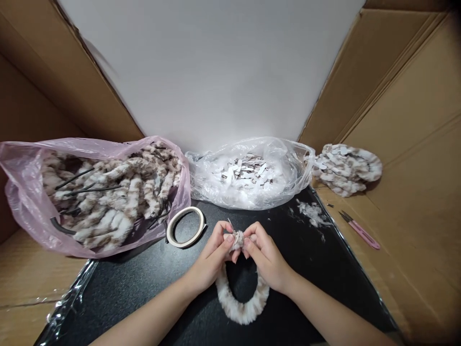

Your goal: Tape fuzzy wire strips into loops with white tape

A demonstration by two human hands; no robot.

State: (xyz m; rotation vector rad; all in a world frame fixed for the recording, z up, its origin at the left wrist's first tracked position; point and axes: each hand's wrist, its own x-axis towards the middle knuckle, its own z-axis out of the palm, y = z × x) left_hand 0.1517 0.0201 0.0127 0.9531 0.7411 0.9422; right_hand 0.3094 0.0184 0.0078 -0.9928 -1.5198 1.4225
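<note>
The left hand [215, 251] and right hand [265, 252] both pinch the top of a fluffy ring [243, 310] (furry white with light brown patches) at the bottom middle of the frame.

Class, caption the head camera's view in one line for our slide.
The left hand and right hand pinch a fluffy loop over a black tabletop, a tape roll nearby.

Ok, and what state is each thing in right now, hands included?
Left hand: pinching the fluffy ring
Right hand: pinching it too
Fluffy ring: curved, far side held
Pink bag: open, filled
Clear bag: open, white pieces inside
Tape roll: lying flat
Pink-handled snips: lying down
White fluff: scattered
Fluffy bundle: heaped
</note>
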